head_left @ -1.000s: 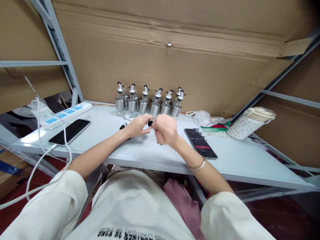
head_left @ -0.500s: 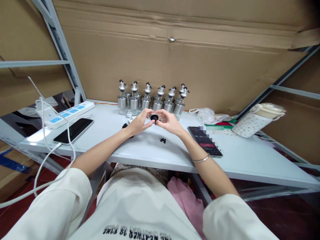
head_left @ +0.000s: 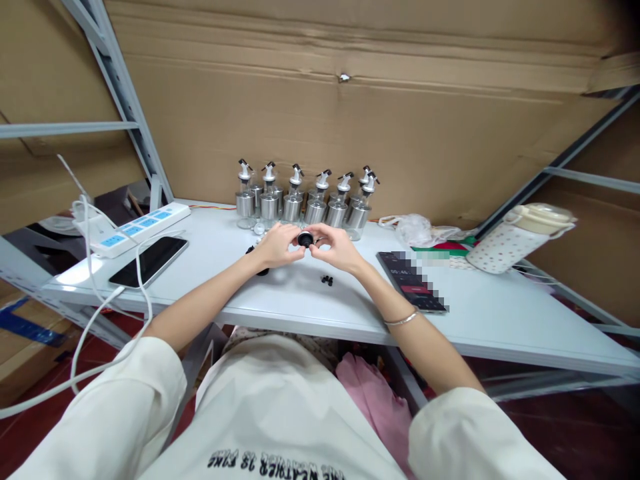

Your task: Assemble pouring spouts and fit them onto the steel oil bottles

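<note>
Between my two hands is a small round black part with a pale rim. My left hand grips it from the left, fingers closed on its edge. From the right, my right hand pinches the same part between thumb and fingers. Several tiny black pieces lie on the table below my right hand. More black parts are partly hidden behind my left wrist. A small clear-white piece lies beyond my left hand, in front of several steel-and-glass bottles with pourer tops.
On the left, a power strip and a phone lie among white cables. To the right are another phone, a plastic bag and a tilted dotted tumbler. Cardboard stands behind the table.
The black part has shifted slightly left and tilted, showing more of its dark ridged side. My fingers have changed position around it, and the left hand's fingers are more curled.
</note>
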A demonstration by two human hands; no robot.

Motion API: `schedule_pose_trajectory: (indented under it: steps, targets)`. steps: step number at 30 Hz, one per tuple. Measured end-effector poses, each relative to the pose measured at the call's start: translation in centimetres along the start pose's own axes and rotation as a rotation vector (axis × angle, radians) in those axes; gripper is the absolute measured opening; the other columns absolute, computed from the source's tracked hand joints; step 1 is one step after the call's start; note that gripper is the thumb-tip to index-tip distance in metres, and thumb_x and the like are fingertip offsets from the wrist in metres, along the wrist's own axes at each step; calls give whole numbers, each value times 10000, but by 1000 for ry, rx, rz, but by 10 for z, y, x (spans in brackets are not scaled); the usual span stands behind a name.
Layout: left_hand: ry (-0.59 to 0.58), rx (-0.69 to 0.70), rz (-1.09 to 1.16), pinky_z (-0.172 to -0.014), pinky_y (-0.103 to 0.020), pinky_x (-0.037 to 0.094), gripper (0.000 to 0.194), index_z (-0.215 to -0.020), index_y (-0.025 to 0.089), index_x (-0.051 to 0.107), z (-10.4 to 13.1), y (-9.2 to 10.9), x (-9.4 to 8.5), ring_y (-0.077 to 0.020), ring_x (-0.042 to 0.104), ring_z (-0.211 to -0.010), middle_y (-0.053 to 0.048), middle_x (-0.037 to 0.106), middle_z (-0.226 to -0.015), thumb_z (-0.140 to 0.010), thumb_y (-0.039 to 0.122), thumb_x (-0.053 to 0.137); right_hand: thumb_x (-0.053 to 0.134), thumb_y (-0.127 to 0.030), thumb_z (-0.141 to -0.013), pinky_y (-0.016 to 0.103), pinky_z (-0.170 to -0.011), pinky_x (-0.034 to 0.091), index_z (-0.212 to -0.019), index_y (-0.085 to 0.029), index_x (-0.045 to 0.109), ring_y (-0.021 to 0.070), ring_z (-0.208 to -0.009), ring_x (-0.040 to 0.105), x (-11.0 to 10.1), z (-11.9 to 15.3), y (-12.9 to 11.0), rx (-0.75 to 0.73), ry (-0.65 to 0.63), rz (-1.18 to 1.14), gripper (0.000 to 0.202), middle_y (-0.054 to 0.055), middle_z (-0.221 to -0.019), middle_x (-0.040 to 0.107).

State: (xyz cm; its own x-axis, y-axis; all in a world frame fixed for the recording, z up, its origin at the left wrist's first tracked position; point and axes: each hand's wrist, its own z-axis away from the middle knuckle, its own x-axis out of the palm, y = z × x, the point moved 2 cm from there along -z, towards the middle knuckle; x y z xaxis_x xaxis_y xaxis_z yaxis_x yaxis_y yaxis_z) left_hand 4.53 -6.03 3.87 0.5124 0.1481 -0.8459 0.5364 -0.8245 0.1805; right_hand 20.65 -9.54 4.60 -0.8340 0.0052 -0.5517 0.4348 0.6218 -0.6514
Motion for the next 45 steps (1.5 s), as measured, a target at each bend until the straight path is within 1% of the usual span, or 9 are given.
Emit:
schedule_pose_trajectory:
  steps: [4, 12, 18, 22, 28, 37, 39, 41, 45]
  targets:
    - [-4, 32, 22, -758, -323, 355, 118, -720, 174, 464, -1, -1, -2, -174, 538, -726, -22, 581, -727, -705, 288, 438, 568, -179, -628, 262, -687, 524, -959, -168, 572, 110, -648, 588, 2, 1, -1, -16, 20, -4, 331, 12, -796, 656]
    - [-33, 52, 31, -745, -325, 363, 91, -693, 182, 426, -1, 2, -4, -173, 532, -705, -21, 564, -698, -691, 272, 413, 548, -193, -625, 240, -630, 487, -894, -166, 543, 94, -583, 531, 0, 2, -10, -29, 19, 34, 270, -11, -717, 598]
    - [-39, 99, 23, -759, -336, 360, 122, -689, 182, 426, 1, 1, -7, -175, 536, -705, -22, 561, -691, -713, 299, 403, 537, -172, -616, 228, -594, 445, -861, -178, 518, 87, -574, 483, 1, 2, -13, -59, 25, 83, 245, -30, -684, 548]
    - [-56, 95, 31, -755, -326, 362, 112, -670, 183, 426, 1, -1, -5, -166, 532, -689, -14, 554, -671, -703, 287, 398, 527, -169, -612, 224, -584, 431, -850, -174, 518, 86, -567, 466, 2, 2, -11, -58, 10, 72, 237, -37, -656, 521]
    - [-24, 67, 67, -732, -307, 364, 94, -626, 184, 421, 0, -2, -1, -146, 518, -636, 10, 538, -615, -658, 272, 430, 518, -180, -618, 220, -575, 406, -836, -178, 517, 83, -555, 441, 1, 2, -11, -28, -15, 66, 218, -49, -622, 482]
    - [7, 74, 84, -710, -298, 362, 127, -582, 180, 410, 0, -1, 0, -123, 490, -578, 26, 513, -558, -683, 256, 423, 523, -175, -639, 215, -545, 341, -790, -189, 480, 80, -531, 383, -2, 4, -11, -36, -23, 90, 158, -70, -565, 420]
    - [8, 93, 66, -709, -295, 369, 123, -600, 180, 429, 1, -1, 0, -122, 493, -579, 25, 517, -570, -697, 255, 430, 524, -163, -628, 214, -541, 345, -782, -192, 469, 80, -533, 388, -1, 4, -11, -36, -15, 97, 166, -69, -574, 426]
    - [39, 111, 34, -702, -292, 381, 100, -664, 179, 474, 1, -1, -1, -131, 507, -606, 14, 538, -620, -715, 259, 445, 532, -165, -623, 220, -558, 376, -788, -195, 457, 84, -548, 422, -1, 3, -9, -32, 19, 64, 185, -58, -610, 462]
    - [191, 111, 27, -743, -293, 427, 186, -923, 157, 523, 3, 0, -5, -163, 563, -768, -48, 593, -840, -783, 263, 462, 581, -205, -624, 255, -634, 450, -798, -205, 416, 98, -605, 504, -1, 0, -2, -16, 138, -28, 241, -20, -734, 550]
